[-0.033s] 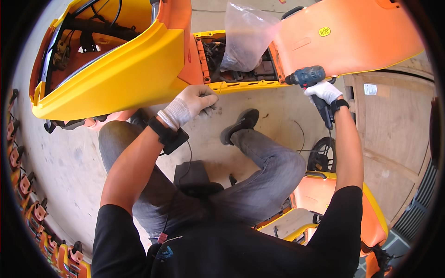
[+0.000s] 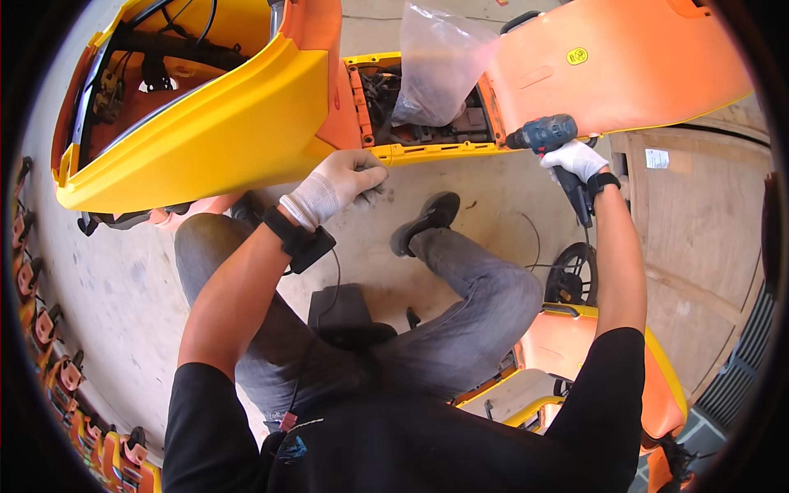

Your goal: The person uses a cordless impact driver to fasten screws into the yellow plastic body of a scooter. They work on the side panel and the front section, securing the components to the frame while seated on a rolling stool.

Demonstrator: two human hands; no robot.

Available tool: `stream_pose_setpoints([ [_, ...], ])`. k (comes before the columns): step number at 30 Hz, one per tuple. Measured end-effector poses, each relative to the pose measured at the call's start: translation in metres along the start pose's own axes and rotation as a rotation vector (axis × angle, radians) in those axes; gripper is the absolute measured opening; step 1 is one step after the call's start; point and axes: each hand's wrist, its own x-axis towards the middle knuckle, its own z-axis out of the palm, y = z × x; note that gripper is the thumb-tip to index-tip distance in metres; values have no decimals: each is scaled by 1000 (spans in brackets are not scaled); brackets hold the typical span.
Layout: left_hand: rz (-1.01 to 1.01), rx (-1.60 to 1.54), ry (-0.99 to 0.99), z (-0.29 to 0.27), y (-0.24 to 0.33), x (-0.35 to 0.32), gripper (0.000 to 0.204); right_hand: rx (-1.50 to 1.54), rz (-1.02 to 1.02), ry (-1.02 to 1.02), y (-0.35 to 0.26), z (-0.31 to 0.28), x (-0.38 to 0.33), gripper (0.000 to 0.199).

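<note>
Blue-grey cordless drill points at the yellow-orange body panel.

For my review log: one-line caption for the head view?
Gloved left hand steadies yellow-orange vehicle body; right hand holds cordless drill at its edge.

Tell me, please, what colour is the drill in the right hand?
Dark blue-grey, with a black handle; the drill shows in the head view, gripped by the gloved right hand.

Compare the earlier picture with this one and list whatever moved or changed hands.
Nothing visibly changed. The left hand rests on the yellow body panel edge, and the right hand holds the cordless drill at the open compartment, exactly as before.
</note>
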Motion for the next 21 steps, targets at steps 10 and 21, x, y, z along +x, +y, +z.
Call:
stream_pose_setpoints([
  [10, -16, -73, -34, -3, 14, -9, 24, -219, 204, -7, -36, -4, 12, 20],
  [21, -26, -90, -53, -2, 17, -9, 23, -348, 177, -29, -39, -9, 19, 20],
])
